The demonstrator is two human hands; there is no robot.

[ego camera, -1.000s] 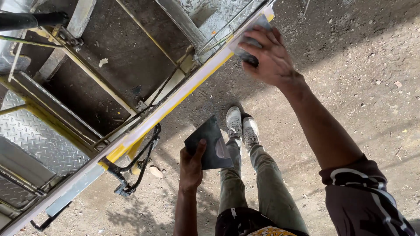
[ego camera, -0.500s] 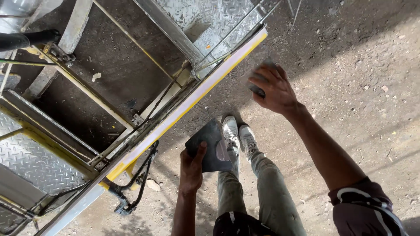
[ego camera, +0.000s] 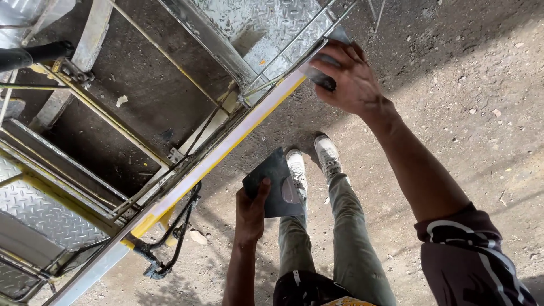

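While the metal vehicle frame [ego camera: 85,187] fills the left of the view, its long yellow rail [ego camera: 226,150] runs diagonally, coated pale grey along much of its top face. Beneath lie dusty ground [ego camera: 481,113] and two pale shoes [ego camera: 311,161]. Right hand [ego camera: 351,76] presses a small dark scraper [ego camera: 320,76] against the rail, fingers curled round it. Left hand [ego camera: 251,209] grips a dark flat plate [ego camera: 272,184] by its lower edge. Tilted like that, the plate could drop its filler; uneven pressure could gouge the coat.
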